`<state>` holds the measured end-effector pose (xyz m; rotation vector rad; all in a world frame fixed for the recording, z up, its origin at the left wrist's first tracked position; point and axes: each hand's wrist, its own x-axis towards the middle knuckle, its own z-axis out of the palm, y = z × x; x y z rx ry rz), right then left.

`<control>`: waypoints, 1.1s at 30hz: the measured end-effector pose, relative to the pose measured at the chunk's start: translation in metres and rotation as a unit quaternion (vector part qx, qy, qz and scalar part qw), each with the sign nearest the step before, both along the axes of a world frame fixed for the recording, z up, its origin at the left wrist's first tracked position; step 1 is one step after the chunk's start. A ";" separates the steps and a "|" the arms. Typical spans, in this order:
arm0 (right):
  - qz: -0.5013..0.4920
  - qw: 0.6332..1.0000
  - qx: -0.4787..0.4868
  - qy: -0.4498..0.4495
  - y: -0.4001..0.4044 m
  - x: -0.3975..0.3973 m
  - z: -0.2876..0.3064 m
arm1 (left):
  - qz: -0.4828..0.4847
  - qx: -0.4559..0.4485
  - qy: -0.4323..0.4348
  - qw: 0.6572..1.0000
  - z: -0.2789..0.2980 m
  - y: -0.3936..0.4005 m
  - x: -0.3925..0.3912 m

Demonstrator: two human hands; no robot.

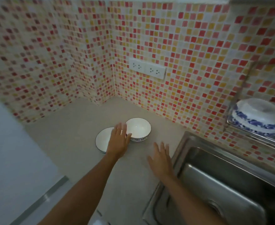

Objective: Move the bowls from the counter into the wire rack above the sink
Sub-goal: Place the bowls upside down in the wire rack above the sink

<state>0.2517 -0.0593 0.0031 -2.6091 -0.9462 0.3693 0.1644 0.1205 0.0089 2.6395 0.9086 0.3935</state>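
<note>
Two white bowls with blue patterned rims stand upright side by side on the grey counter (72, 143). The left bowl (102, 138) is partly covered by my left hand (119, 140), which hovers over it with fingers spread and holds nothing. The right bowl (139, 129) sits just beyond that hand's fingertips. My right hand (161, 157) is open, flat above the counter near the sink's left edge. A blue-and-white bowl (256, 117) lies upside down in the wire rack (230, 104) at the right edge.
A steel sink (214, 184) fills the lower right, below the rack. Mosaic-tiled walls meet in a corner behind the bowls, with a double socket (147, 68) on the right wall. A pale surface (12, 159) lies to the left of the counter.
</note>
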 end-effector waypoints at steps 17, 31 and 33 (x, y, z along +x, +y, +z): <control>-0.157 0.939 0.056 0.301 0.171 -0.047 -0.039 | 0.232 -0.347 -0.079 0.906 -0.063 0.124 -0.049; -0.182 0.931 0.123 0.291 0.046 -0.056 -0.021 | 0.146 -0.489 -0.174 0.842 -0.040 0.008 -0.064; -0.195 0.934 0.133 0.268 0.014 -0.049 -0.010 | 0.114 -0.542 -0.171 0.815 -0.027 -0.020 -0.051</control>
